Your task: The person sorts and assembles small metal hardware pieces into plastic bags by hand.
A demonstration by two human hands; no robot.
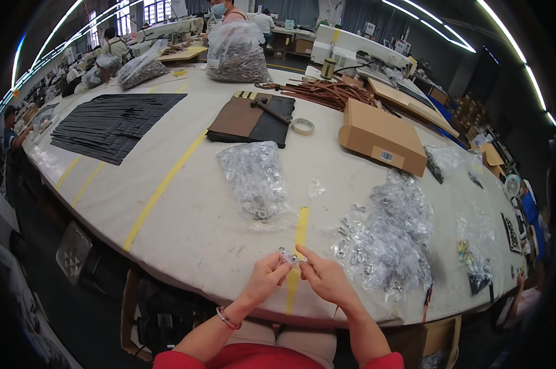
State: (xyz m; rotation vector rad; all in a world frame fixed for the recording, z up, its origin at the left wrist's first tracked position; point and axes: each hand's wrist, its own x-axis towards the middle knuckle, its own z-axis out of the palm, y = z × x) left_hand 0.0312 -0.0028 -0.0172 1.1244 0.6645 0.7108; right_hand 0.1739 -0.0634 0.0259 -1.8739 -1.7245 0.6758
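Note:
Close to the table's near edge, a small clear plastic bag (288, 254) with a bit of metal showing is between my two hands. My left hand (267, 277) pinches it from the left with curled fingers. From the right, my right hand (323, 280) grips it too, thumb against it and index finger pointing up and left. What lies inside is too small to name for sure. Right of my hands lie several loose metal snap hooks (357, 253), beside a heap of clear plastic bags (398, 234). A large clear bag (253, 178) with metal pieces lies beyond my hands.
A cardboard box (382, 138) stands at the right, near a tape roll (302, 126). A hammer (269, 111) lies on brown and black sheets (235, 117). Black strips (115, 126) lie far left, brown strips (327, 92) at the back. Beyond the table is a masked person (227, 13).

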